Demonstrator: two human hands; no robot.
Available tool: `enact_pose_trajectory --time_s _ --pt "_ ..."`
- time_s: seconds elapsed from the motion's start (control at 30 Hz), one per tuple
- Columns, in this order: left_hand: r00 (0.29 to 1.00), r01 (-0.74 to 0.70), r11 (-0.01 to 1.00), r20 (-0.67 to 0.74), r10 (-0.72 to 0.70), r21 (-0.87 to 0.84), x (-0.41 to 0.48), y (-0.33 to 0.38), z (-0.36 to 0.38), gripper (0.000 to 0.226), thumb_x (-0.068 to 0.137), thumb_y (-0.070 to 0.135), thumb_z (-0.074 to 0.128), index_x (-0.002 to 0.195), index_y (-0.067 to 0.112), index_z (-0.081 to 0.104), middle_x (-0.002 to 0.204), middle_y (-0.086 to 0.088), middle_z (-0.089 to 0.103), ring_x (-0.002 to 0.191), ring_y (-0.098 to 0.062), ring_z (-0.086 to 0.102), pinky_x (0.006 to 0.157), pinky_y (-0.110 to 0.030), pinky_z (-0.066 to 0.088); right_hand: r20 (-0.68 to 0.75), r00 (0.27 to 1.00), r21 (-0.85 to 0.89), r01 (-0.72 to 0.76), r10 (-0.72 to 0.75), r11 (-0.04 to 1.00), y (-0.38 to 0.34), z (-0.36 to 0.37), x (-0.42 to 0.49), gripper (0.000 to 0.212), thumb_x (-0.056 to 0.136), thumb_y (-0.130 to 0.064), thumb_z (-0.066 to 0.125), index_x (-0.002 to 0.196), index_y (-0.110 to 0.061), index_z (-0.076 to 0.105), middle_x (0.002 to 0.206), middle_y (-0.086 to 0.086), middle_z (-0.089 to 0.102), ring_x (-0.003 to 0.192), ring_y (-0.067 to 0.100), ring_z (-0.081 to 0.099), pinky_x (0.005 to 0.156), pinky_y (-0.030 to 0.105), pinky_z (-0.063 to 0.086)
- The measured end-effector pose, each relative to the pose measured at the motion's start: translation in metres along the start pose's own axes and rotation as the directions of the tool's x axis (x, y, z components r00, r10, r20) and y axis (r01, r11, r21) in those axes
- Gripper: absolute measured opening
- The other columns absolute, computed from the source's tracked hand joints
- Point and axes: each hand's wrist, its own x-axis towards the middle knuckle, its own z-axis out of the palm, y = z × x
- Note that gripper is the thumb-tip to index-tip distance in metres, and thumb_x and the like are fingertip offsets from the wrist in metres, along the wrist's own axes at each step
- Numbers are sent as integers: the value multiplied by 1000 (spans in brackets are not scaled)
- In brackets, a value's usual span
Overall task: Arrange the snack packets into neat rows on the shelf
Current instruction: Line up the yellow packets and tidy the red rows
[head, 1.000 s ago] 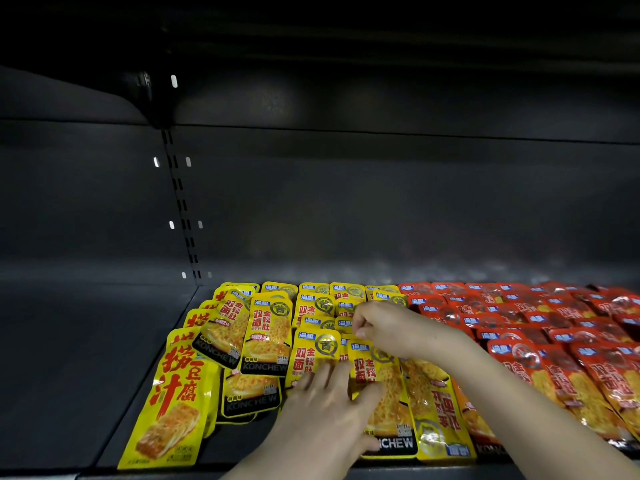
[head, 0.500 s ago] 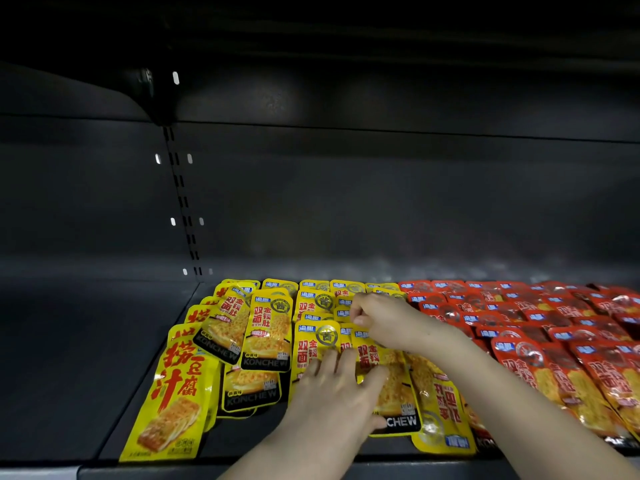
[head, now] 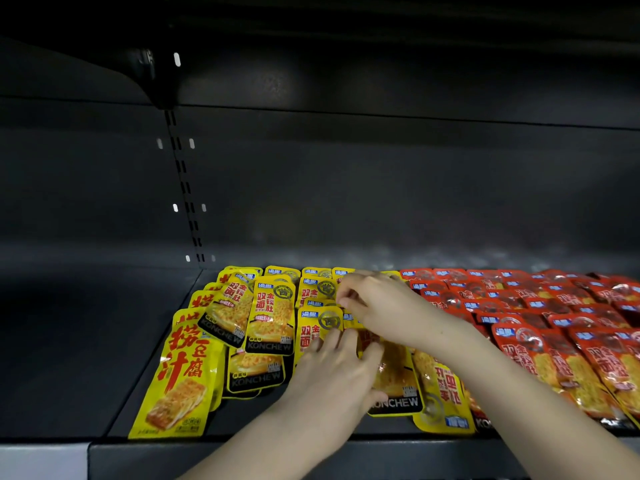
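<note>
Yellow snack packets (head: 270,317) lie overlapping on the dark shelf (head: 145,393), some skewed. Red packets (head: 540,306) fill the right side in rows. A larger yellow tofu packet (head: 180,375) lies at the front left. My left hand (head: 341,372) rests flat with fingers spread on a yellow packet (head: 394,382) in the middle front. My right hand (head: 377,306) reaches further back, its fingertips pinching the top edge of a yellow packet (head: 348,317) in the middle column. What exactly those fingers hold is partly hidden.
The shelf's left part (head: 69,341) is a separate dark bay with nothing on it. A slotted upright (head: 183,188) divides the back panel. The shelf above (head: 346,36) overhangs. The front lip (head: 242,452) runs along the bottom.
Both hands have moved toward the back of the shelf. The middle yellow packet under my left hand has slid back with it, and my right hand's fingers have closed on a packet edge.
</note>
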Motion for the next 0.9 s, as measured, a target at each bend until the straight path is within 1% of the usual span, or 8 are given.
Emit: enact_pose_trajectory --time_s 0.13,0.33,0.4,0.5,0.57,0.67,0.8,0.9 --pt "998 -11 1000 -54 11 0 -4 -6 -5 58 53 59 79 96 23 63 80 1 61 72 -19 62 56 -31 53 -6 999 18 53 -53 998 -13 1 -2 14 95 -28 47 100 -23 59 107 -7 59 102 17 54 88 34 42" --pt "995 34 999 -96 -33 17 -18 -27 -12 48 61 53 77 95 22 64 87 0 63 80 -22 63 61 -33 53 -20 997 37 72 -71 997 -25 13 2 12 94 -28 46 97 -26 58 106 -6 59 107 18 53 93 41 41" --pt "993 53 999 -106 -52 8 -24 -37 -13 40 69 50 69 96 21 62 89 1 61 82 -22 62 63 -34 53 -28 997 60 67 -65 996 -29 17 4 12 94 -27 47 96 -27 58 105 -6 58 106 19 53 93 41 42" --pt "984 140 990 -106 -141 -12 -30 -55 -18 34 78 48 47 95 23 64 91 5 62 86 -22 62 66 -35 53 -36 997 61 64 -62 996 -35 23 6 14 94 -25 46 99 -25 58 106 -5 57 107 21 52 91 39 43" --pt "977 192 981 -89 -194 -27 -33 -69 -20 30 77 44 60 98 23 65 94 4 64 88 -23 62 68 -38 53 -21 999 55 47 -46 997 -39 28 8 15 93 -22 46 103 -23 58 110 -2 57 109 22 52 90 38 43" --pt "961 278 961 -6 -278 -5 -36 -86 -21 39 69 38 77 103 20 66 96 -1 66 90 -28 62 70 -42 54 24 999 47 22 -23 999 -45 38 12 23 92 -19 45 113 -19 55 118 5 56 114 26 50 93 39 43" --pt "940 337 941 58 -337 7 -38 -96 -21 47 79 41 68 120 18 60 109 -8 65 106 -31 57 85 -44 48 14 999 31 -34 33 999 -55 49 21 30 92 -16 45 121 -11 51 122 13 55 117 31 46 97 37 40" --pt "937 339 941 83 -339 16 -38 -95 -21 59 82 52 59 132 20 49 128 -6 56 123 -29 44 96 -41 38 28 997 -27 -72 73 997 -60 54 29 39 91 -14 43 129 -7 43 123 17 56 117 35 43 96 39 39"
